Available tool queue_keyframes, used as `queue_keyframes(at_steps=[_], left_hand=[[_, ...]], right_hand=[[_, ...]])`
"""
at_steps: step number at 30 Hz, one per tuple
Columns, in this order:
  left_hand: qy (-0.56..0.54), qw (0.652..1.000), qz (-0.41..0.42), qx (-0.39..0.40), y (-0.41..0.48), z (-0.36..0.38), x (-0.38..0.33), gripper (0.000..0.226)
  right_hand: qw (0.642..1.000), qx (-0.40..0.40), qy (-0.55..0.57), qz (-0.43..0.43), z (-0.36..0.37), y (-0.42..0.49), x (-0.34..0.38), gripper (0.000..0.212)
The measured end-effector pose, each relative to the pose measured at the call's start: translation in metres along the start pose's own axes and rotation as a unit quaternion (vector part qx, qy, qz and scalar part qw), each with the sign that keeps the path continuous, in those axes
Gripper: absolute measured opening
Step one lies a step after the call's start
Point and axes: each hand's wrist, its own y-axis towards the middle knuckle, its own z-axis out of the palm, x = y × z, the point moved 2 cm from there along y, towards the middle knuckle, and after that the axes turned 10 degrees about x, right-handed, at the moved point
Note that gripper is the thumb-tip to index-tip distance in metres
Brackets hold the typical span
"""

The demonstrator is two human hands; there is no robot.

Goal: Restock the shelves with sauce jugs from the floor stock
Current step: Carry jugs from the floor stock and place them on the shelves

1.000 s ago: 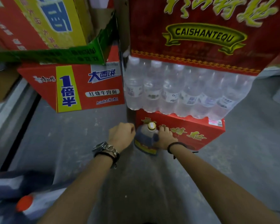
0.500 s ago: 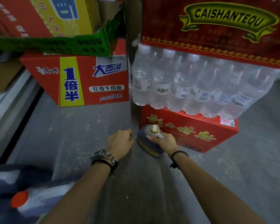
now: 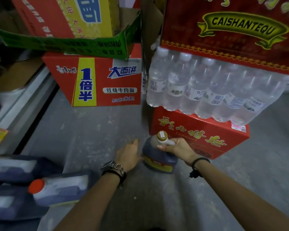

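A dark sauce jug (image 3: 158, 157) with a gold cap and a red-yellow label stands on the grey floor, in front of a low red carton. My right hand (image 3: 177, 148) is closed around its handle just below the cap. My left hand (image 3: 129, 155) lies open beside the jug's left side, fingertips at its base. Several more dark jugs (image 3: 57, 189), one with an orange-red cap, lie at the lower left.
A low red carton (image 3: 207, 135) carries a shrink-wrapped pack of water bottles (image 3: 207, 90) and a large red box (image 3: 232, 30). A red noodle carton (image 3: 103, 82) with a green box (image 3: 65, 42) on it stands at left. A shelf edge (image 3: 20, 104) runs along the far left.
My left hand has opened from a fist and now touches the jug's lower left side. My right hand has settled on the handle. The view has moved closer.
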Motion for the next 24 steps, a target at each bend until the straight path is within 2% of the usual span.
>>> queue_keyframes(at_steps=[2, 4, 6, 8, 11, 13, 16, 20, 21, 24], left_hand=[[-0.117, 0.993, 0.028, 0.014, -0.009, 0.0, -0.005, 0.094], [-0.24, 0.967, 0.076, 0.029, -0.016, 0.0, -0.007, 0.107], [-0.302, 0.945, 0.122, 0.017, -0.021, -0.001, -0.004, 0.113], [-0.319, 0.936, 0.147, -0.018, -0.025, -0.004, 0.004, 0.117], [-0.343, 0.926, 0.154, -0.039, -0.036, -0.016, 0.015, 0.125], [-0.372, 0.916, 0.147, -0.036, -0.043, -0.024, 0.021, 0.132], [-0.457, 0.878, 0.138, -0.027, -0.057, -0.031, 0.026, 0.143], [-0.559, 0.814, 0.14, -0.075, -0.079, -0.036, 0.022, 0.135], [-0.571, 0.804, 0.143, -0.092, -0.083, -0.039, 0.022, 0.129], [-0.573, 0.797, 0.138, -0.131, -0.1, -0.046, 0.018, 0.099]], right_hand=[[0.999, 0.025, -0.016, -0.026, 0.001, -0.008, 0.017, 0.033], [0.997, 0.039, -0.02, -0.056, 0.0, -0.017, 0.038, 0.039], [0.994, 0.048, -0.025, -0.091, 0.002, -0.03, 0.062, 0.054], [0.99, 0.059, -0.035, -0.124, 0.004, -0.044, 0.088, 0.064], [0.983, 0.072, -0.048, -0.163, 0.007, -0.07, 0.127, 0.048], [0.979, 0.082, -0.046, -0.183, 0.009, -0.088, 0.152, 0.046], [0.969, 0.093, -0.036, -0.227, 0.016, -0.112, 0.184, 0.043], [0.961, 0.082, -0.041, -0.262, 0.021, -0.128, 0.212, 0.05], [0.958, 0.078, -0.037, -0.272, 0.02, -0.129, 0.217, 0.046], [0.952, 0.067, -0.026, -0.299, 0.023, -0.137, 0.235, 0.012]])
